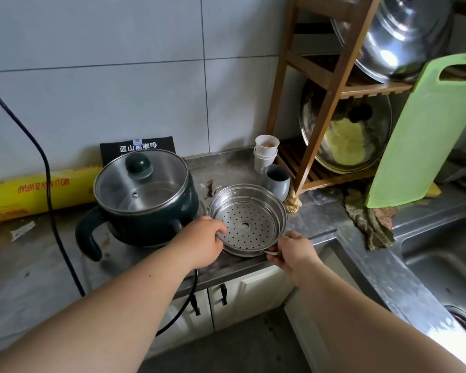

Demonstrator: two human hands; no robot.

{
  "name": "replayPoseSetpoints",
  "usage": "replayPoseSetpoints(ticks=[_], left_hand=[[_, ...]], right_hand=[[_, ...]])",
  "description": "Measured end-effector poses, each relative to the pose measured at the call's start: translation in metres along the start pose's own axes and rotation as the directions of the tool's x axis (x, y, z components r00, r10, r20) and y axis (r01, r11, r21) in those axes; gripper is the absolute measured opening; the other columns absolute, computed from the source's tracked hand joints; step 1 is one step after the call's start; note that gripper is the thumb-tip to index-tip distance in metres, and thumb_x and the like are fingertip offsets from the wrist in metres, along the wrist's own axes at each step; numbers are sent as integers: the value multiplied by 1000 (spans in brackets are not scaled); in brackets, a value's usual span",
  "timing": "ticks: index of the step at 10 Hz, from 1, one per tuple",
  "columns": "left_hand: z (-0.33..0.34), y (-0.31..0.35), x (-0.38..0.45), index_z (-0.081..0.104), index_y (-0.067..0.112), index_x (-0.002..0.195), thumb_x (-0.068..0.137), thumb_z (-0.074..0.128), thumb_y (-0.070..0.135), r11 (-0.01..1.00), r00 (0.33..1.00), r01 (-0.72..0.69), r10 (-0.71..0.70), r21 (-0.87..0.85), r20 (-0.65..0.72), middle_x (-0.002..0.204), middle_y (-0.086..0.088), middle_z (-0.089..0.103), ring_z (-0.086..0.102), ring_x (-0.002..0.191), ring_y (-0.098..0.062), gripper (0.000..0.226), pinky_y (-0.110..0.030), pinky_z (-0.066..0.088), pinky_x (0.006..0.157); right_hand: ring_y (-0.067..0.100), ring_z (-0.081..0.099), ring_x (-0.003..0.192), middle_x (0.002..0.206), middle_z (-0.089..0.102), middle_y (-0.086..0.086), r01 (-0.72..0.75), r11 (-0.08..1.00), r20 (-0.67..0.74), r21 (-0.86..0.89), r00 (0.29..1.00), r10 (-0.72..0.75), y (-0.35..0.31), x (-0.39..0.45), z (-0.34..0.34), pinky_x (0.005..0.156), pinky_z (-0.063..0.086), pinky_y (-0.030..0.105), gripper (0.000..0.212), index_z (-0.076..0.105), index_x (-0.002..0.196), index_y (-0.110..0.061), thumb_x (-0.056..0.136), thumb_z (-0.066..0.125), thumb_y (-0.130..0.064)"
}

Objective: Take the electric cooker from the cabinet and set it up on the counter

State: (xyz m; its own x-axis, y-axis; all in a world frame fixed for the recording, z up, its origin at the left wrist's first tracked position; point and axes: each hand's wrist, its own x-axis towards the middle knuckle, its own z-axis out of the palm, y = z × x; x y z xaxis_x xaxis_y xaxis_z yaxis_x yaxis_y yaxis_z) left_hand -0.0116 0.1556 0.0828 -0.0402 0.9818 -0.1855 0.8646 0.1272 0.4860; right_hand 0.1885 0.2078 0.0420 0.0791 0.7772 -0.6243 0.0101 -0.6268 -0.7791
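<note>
The electric cooker [145, 195] sits on the counter [38, 265], near the front edge. It is a dark green pot with a curved handle on its left side. A glass lid [140, 181] with a round dark knob sits flat on top. I can see the empty shiny inside through the glass.

Just to the right of the pot is a steel steamer tray [246, 220] full of little holes. It rests on the counter, very close to the pot. The left hand [205, 242] is curled around the tray's left rim, pinching it. The right hand [293, 254] is closed on the small wire handle at the tray's front.

A black cord [191, 300] hangs down in front of the cabinet doors [237, 300] below. Both doors look shut.

So the pot is out of the cabinet and standing in its spot. I think the person is now sorting out the steamer part. Next it may need to go on the pot, so the lid would have to come off first. Or it just gets put down beside it. The cord also needs a plug.

Behind are white paper cups [265, 153], a grey cup [277, 181], a yellow wrap box [38, 192] and a wooden rack [320, 103].
</note>
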Motion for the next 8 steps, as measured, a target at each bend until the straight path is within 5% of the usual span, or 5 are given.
replayPoseSetpoints(ticks=[2, 4, 6, 8], left_hand=[[6, -3, 4, 58, 26, 117, 85, 45, 17, 1000, 999, -1, 1, -6, -34, 121, 5, 52, 46, 100, -8, 36, -27, 39, 95], [8, -1, 4, 57, 25, 118, 86, 46, 17, 999, 999, 33, -33, -3, -43, 124, 3, 50, 47, 100, -9, 36, -25, 38, 92], [8, 2, 0, 58, 26, 115, 85, 47, 16, 998, 997, 52, -54, -33, -50, 129, 7, 44, 42, 98, -6, 34, -21, 33, 88], [-8, 5, -19, 60, 29, 112, 83, 49, 18, 996, 983, 65, -74, -57, -170, 124, 9, 48, 43, 100, -6, 33, -22, 33, 89]], right_hand=[[13, 63, 42, 67, 67, 9, 9, 1000, 32, -27, 999, -8, 1, 7, -1, 65, 58, 34, 18, 60, 89, -9, 85, 44, -3], [22, 63, 50, 70, 66, 17, -31, 1000, 138, 1, 990, 31, -4, 2, -4, 41, 50, 25, 19, 53, 94, -5, 83, 41, 5], [23, 62, 52, 62, 69, 15, -101, 993, 203, -61, 973, 111, -1, 0, -16, 44, 48, 25, 17, 63, 85, 1, 75, 52, -7], [19, 51, 61, 83, 61, 10, 173, 972, -165, -161, 966, -199, -18, 7, -25, 51, 41, 33, 25, 54, 100, -16, 81, 50, -31]])
